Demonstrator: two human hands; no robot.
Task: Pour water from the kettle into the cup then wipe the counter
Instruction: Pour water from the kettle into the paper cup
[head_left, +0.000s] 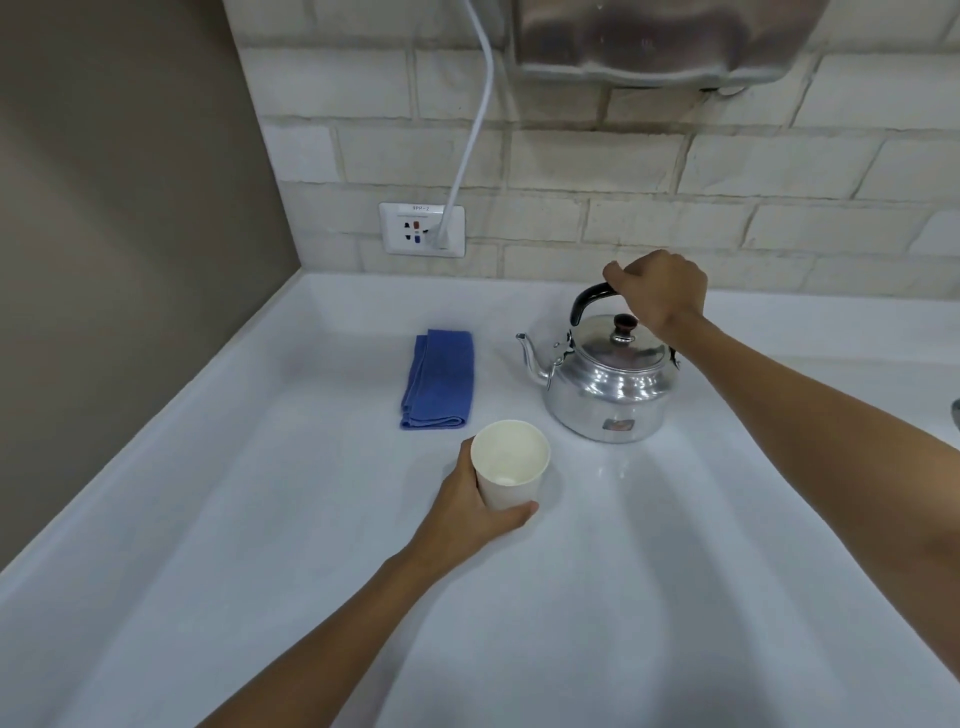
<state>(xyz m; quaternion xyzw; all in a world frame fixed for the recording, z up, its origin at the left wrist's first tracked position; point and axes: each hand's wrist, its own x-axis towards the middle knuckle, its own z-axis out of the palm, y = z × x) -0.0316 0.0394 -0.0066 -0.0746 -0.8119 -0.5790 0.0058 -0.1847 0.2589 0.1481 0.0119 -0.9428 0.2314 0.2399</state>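
Observation:
A shiny metal kettle stands on the white counter, its spout pointing left and its lid on. My right hand is closed around the kettle's black handle from above. In front of it, a white paper cup stands upright on the counter, looking dry inside. My left hand wraps around the cup's left side and base. A folded blue cloth lies flat to the left of the kettle, touched by neither hand.
A brick-tile wall runs along the back with a power socket and a white cable plugged in. A steel dispenser hangs above the kettle. A brown side wall borders the counter's left edge.

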